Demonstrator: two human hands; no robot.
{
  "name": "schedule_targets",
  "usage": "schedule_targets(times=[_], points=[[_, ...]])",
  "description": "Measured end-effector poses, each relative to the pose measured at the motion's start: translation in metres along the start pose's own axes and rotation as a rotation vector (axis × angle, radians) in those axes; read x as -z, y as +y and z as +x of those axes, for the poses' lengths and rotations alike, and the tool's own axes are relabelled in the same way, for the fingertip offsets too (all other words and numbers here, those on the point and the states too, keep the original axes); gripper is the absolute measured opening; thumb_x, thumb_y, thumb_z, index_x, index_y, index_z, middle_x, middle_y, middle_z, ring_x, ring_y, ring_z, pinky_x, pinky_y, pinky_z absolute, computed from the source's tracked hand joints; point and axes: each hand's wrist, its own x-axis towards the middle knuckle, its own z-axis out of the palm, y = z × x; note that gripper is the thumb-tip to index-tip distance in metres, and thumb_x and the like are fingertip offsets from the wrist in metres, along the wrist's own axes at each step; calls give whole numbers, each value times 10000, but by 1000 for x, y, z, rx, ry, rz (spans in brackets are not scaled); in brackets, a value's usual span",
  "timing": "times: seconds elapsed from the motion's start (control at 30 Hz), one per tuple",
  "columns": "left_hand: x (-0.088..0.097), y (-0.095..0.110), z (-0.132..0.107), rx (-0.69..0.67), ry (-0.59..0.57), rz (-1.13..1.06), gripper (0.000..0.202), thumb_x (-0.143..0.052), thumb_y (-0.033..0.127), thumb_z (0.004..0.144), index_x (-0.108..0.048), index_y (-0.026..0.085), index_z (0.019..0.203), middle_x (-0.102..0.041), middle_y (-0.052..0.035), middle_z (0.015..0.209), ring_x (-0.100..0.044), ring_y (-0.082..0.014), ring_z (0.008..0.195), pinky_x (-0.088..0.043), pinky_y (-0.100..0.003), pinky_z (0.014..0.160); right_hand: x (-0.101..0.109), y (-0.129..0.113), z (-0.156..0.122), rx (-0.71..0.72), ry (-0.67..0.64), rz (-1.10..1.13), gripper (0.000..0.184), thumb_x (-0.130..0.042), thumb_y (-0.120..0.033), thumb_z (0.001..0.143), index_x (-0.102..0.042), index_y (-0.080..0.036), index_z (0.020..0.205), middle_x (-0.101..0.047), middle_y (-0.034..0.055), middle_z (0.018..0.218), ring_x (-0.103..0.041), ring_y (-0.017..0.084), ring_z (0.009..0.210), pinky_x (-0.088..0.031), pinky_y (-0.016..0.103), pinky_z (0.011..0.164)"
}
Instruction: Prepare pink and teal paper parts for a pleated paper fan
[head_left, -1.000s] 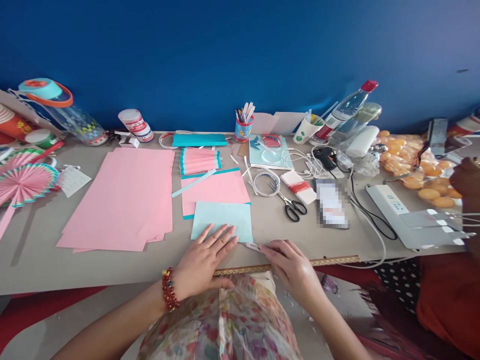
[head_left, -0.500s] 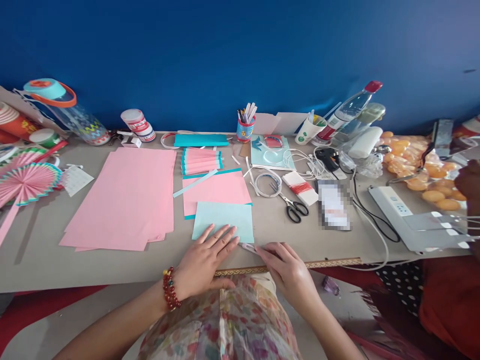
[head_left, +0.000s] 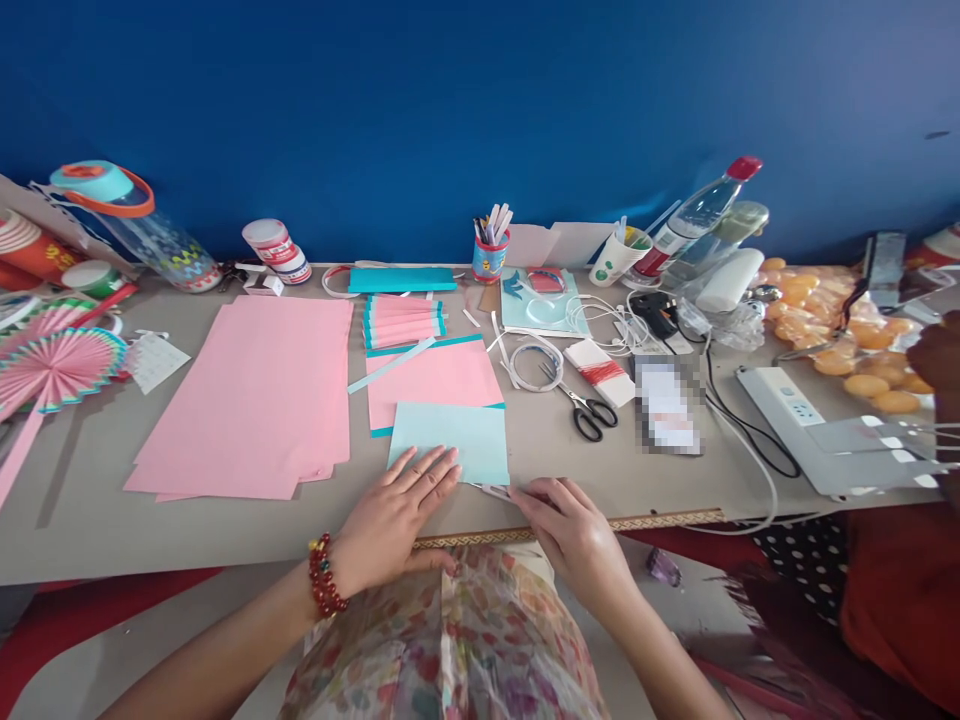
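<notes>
My left hand (head_left: 401, 520) lies flat with fingers spread, its fingertips pressing on a light blue sheet of paper (head_left: 465, 440). A pale, slim craft knife (head_left: 495, 492) is pinched in my right hand (head_left: 566, 525), its tip pointing left along the sheet's near edge. Most of the handle is hidden by my fingers. Behind the blue sheet, and partly under it, lies a pink sheet with teal edges (head_left: 431, 380). A narrow light blue strip (head_left: 390, 365) rests across that sheet's left side.
Large pink sheets (head_left: 255, 390) are stacked on the left, near a folded paper fan (head_left: 60, 370). Pleated pink paper (head_left: 405, 320) lies farther back. Black-handled scissors (head_left: 592, 415), a phone (head_left: 667, 405) and a power strip (head_left: 795, 420) are on the right. A person's red clothing (head_left: 900, 600) shows at lower right.
My left hand has slid slightly left and toward me on the blue sheet. The knife's tip has shifted a little left along the near edge; my right hand has barely moved.
</notes>
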Motion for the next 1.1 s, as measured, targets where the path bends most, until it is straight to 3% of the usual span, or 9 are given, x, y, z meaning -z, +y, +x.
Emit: schedule_targets(times=[0.87,1.1], points=[[0,0,1,-4,14,-45,998,-276,809,859,-135,136,1582,-185,-120,1635,-160,-290,1515,-119,-497,1234,-10,-15,11,52,5,-6,322,-452,-122,975,-663,-171,1213,-648,104,1007,-551,213,879,-520,343,771],[15,-11,-10,-3,43,-176,893,-346,678,953,-53,119,1585,-154,-130,1641,-144,-280,1520,-162,-475,1235,-9,-16,11,35,16,-20,328,-451,-110,960,-681,-195,1177,-648,99,1014,-558,207,861,-526,329,747]])
